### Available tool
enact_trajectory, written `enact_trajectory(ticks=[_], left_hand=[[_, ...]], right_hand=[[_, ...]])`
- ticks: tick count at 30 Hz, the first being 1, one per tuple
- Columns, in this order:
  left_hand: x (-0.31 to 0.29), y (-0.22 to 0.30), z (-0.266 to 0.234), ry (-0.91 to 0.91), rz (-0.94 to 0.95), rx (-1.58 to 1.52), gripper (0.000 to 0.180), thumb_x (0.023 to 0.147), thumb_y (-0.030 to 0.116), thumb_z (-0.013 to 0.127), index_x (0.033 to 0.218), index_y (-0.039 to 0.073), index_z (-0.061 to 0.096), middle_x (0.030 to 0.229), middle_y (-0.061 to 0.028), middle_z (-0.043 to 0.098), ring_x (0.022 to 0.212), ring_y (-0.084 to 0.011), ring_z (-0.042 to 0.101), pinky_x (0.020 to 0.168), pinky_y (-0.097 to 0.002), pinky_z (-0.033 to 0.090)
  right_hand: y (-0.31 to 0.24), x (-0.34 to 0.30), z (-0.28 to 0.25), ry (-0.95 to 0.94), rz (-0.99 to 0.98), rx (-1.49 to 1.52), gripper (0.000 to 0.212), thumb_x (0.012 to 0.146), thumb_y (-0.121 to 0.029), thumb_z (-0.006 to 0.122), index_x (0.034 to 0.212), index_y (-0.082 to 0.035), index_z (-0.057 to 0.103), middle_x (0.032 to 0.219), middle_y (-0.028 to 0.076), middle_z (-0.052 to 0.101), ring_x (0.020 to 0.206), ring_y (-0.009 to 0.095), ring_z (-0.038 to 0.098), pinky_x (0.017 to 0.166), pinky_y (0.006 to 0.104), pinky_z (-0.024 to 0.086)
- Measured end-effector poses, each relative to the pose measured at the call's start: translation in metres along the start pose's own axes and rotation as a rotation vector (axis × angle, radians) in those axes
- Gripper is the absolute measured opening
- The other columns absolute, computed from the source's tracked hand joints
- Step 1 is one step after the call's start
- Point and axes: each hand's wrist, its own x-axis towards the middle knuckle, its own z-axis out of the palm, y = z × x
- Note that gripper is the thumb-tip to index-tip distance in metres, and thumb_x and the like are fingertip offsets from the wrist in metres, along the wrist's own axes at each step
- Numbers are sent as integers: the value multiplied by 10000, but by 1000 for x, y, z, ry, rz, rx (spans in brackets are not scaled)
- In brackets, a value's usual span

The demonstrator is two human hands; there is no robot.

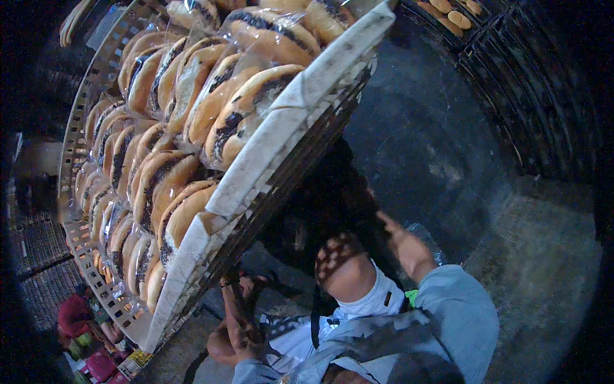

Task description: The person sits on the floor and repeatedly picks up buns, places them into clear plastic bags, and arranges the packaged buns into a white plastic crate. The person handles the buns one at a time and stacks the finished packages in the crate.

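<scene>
A white plastic crate fills the upper left, tilted, close in front of me. Rows of buns with a dark filling, in clear plastic wrap, are packed in it. My left forearm reaches up to the crate's lower edge. My left hand is in shadow right by that edge, its fingers hidden. My right forearm stretches forward beside my bent knee, and the hand fades into the dark below the crate. What either hand holds does not show.
Dark ribbed trays or racks stand at the right. Unwrapped buns lie on a tray at the top right. Another person in a red top is at the lower left, near a pink bag. Dark stacked trays stand at the left.
</scene>
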Motion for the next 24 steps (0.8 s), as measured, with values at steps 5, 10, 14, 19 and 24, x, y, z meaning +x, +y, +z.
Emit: enact_trajectory(ticks=[5,10,14,19,24], left_hand=[[5,16,3,-14,21,-56,402,1006,355,514,1202,25,635,1078,-120,677,902,-216,662,770,-411,537],[38,38,-24,-13,48,-98,401,1006,354,516,1203,26,635,1077,-120,677,898,-214,664,766,-410,538],[65,70,-55,-67,145,-77,400,1006,354,518,1205,27,635,1077,-120,676,895,-213,664,763,-409,539],[68,42,-90,-178,273,-15,333,1008,269,546,1179,14,675,1023,-101,704,843,-183,670,705,-347,532],[-5,77,-51,-411,503,270,195,902,157,698,976,-22,723,838,-43,711,780,-120,642,704,-305,525]], right_hand=[[-3,-22,1,171,24,-739,656,966,-245,616,1541,-92,339,1511,146,456,1355,317,462,1128,433,363],[-30,0,-2,254,-52,-1186,720,958,-291,625,1566,-124,279,1516,154,436,1363,339,445,1108,465,387],[-81,20,-9,315,-98,-1275,773,951,-327,633,1587,-149,230,1519,160,420,1370,356,432,1092,491,407],[-169,68,-19,274,-46,-17,796,891,-316,726,1571,-243,318,1410,202,513,1179,382,564,1005,484,469],[-148,54,-33,398,-320,-1678,810,811,-303,788,1509,-168,402,1428,192,501,1210,383,575,966,538,500]])
